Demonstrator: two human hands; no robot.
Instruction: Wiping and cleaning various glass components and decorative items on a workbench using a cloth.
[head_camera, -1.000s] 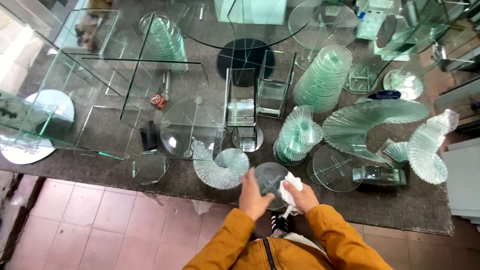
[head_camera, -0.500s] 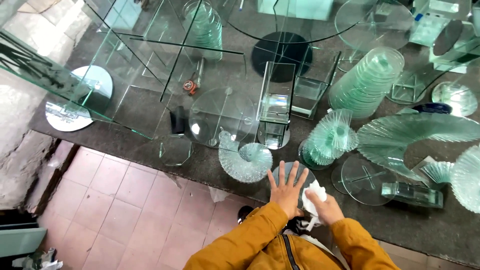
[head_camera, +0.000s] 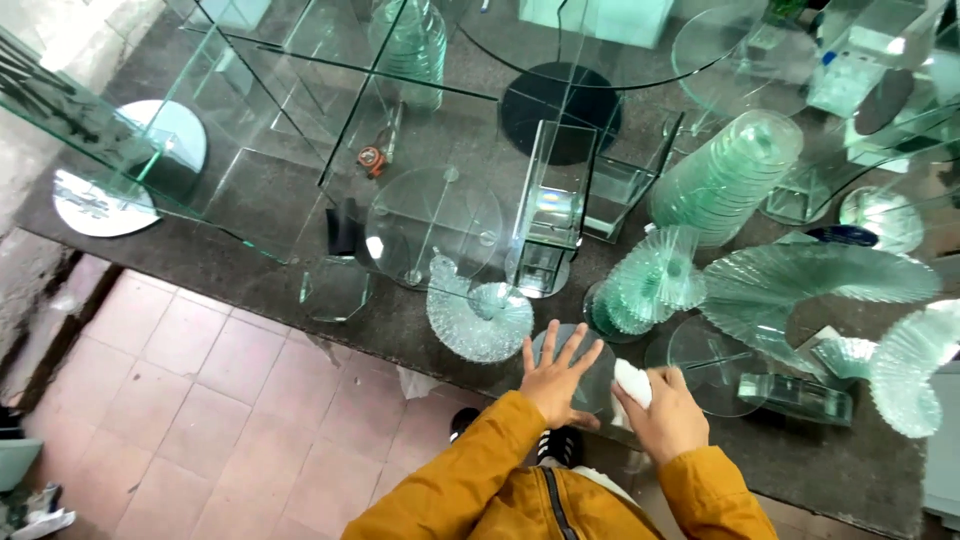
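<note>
Glass covers nearly the whole dark worktop (head_camera: 250, 210), and at its near edge a small round glass disc (head_camera: 590, 362) lies flat under the person's left hand (head_camera: 555, 378). That hand presses down on the disc with its fingers (head_camera: 570, 345) spread wide and straight, grasping nothing. Just to the right, the right hand (head_camera: 668, 415) is curled closed around a crumpled white cloth (head_camera: 632, 381), which pokes out on the side facing the disc and sits at the disc's right rim; whether cloth and glass actually touch cannot be told. Both arms wear mustard-yellow sleeves (head_camera: 470, 480). Left of the disc, close by, stands a spiral stack of fanned glass pieces (head_camera: 480, 318), and farther back a larger round glass plate on small studs (head_camera: 432, 225) rests beside an upright rectangular glass column (head_camera: 548, 205). Right of the hands lies another clear round disc (head_camera: 712, 362) next to a small glass block (head_camera: 797, 397). Beyond these, a green-tinted fan of stacked discs (head_camera: 652, 275) and a leaning roll of round glass plates (head_camera: 725, 178) sit mid-table, with a long sweeping fan of glass strips (head_camera: 820, 285) to the far right. Pinkish floor tiles (head_camera: 190, 400) show below the worktop's near edge.
</note>
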